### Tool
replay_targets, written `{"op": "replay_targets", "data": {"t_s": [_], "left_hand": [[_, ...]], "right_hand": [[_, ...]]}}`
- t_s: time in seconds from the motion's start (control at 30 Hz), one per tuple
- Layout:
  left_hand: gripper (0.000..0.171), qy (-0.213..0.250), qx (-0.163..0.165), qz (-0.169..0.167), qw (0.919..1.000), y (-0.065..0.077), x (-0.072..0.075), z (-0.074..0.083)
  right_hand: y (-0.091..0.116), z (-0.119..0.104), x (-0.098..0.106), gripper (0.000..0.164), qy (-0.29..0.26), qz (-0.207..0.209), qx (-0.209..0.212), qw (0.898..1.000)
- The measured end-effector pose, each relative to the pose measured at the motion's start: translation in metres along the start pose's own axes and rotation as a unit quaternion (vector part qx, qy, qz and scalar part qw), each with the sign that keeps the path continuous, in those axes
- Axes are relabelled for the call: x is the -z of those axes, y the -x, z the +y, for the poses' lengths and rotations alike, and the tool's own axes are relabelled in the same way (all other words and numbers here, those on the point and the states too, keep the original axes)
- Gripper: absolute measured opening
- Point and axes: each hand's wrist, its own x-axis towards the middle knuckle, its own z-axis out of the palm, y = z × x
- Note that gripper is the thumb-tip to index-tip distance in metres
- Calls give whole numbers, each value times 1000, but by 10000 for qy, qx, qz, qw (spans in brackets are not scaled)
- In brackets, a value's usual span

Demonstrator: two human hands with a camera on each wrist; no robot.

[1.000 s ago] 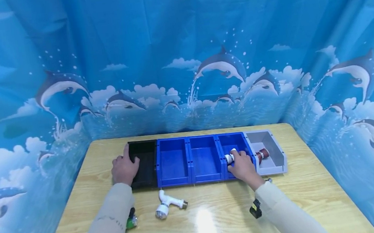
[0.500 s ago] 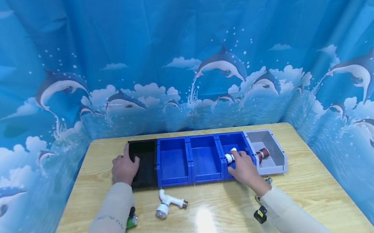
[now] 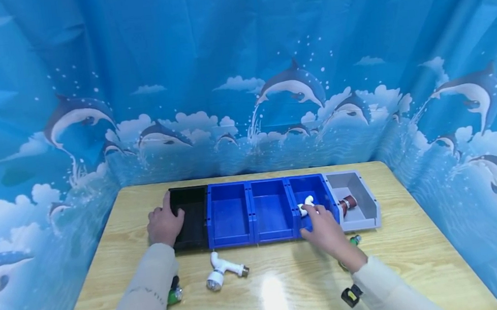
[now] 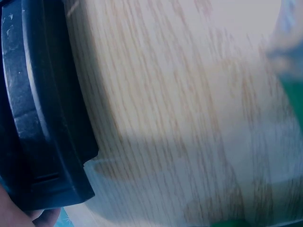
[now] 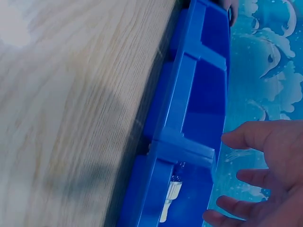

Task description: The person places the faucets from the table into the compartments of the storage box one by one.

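My left hand (image 3: 164, 226) holds the left wall of the black bin (image 3: 196, 232), its index finger along the rim and its thumb over the inside. In the left wrist view, fingertips show at the bin's bottom corner. My right hand (image 3: 328, 233) is over the front of the rightmost blue bin (image 3: 321, 186). A white plastic faucet (image 3: 309, 201) lies in that bin, partly behind the fingers in the head view. The right wrist view shows the fingers spread apart, with the faucet (image 5: 169, 196) lying below them on the bin floor.
Two more blue bins (image 3: 229, 211) stand between. At the right end, a grey bin (image 3: 367, 224) holds a dark red fitting (image 3: 348, 203). Another white faucet (image 3: 224, 269) lies in front. Green-handled valves (image 3: 174, 296) lie partly hidden by each arm. A dolphin-print curtain (image 3: 242, 99) surrounds the table.
My right hand has let go of the white faucet in the rightmost blue bin and drawn back slightly toward the front. More of that faucet shows. My left hand stays put.
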Motion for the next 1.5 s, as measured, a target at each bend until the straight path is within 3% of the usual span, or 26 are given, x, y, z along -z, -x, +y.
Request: {"op": "replay_targets", "data": {"t_s": [0.4,0.7,1.2,1.5], "left_hand": [[71,-44,8,-82,10000,0,3,0],[71,9,25,-78,10000,-1,3,2],[71,24,-7,-26,10000,1,3,2],[73,-5,79,-104,9999,0,-1,0]], "right_hand": [[24,-13,-15,61,-234,119,391,9989],[41,-13,-11,59,17,-31,498,9988],[61,19,-5,62,641,-14,223,9977],[64,49,0,68,756,-226,-328,9963]]}}
